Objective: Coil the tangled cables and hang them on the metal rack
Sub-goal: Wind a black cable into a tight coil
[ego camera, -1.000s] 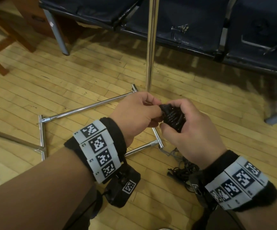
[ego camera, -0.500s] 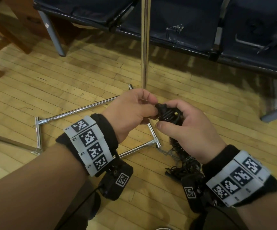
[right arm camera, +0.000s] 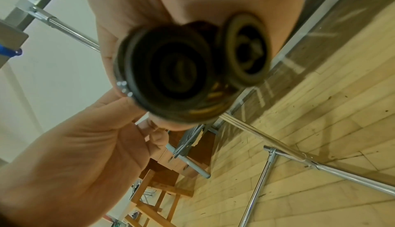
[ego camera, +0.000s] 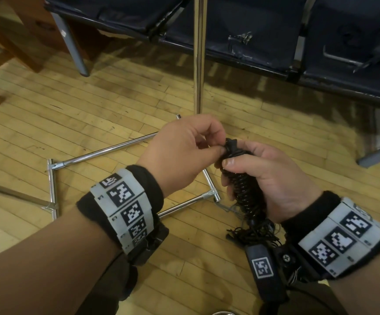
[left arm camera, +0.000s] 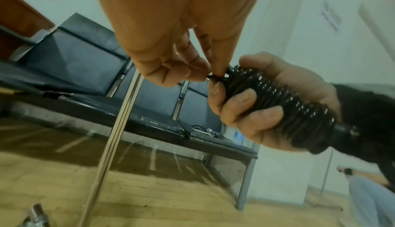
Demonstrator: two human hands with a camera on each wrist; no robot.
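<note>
A black spiral-coiled cable [ego camera: 244,189] is bunched into a thick spring-like roll [left arm camera: 275,102]. My right hand [ego camera: 264,176] grips the roll around its middle, fingers curled over it. My left hand [ego camera: 184,153] pinches the cable's top end [left arm camera: 215,77] between thumb and fingertips. In the right wrist view the coil [right arm camera: 169,73] faces the lens, blurred. A tangle of thin black cables [ego camera: 252,230] lies on the floor under my right wrist. The metal rack's upright pole [ego camera: 198,53] rises just beyond my hands, and its chrome base bars [ego camera: 107,151] lie on the floor.
A row of dark blue seats [ego camera: 241,23] stands behind the rack. Wooden furniture legs [ego camera: 4,42] are at the upper left. The floor is light wood planks [ego camera: 70,110]. Another person [left arm camera: 371,200] crouches far right in the left wrist view.
Both hands drifted slightly left and nearer. The coil turned more upright in my right hand, and more of its length now shows below my fingers.
</note>
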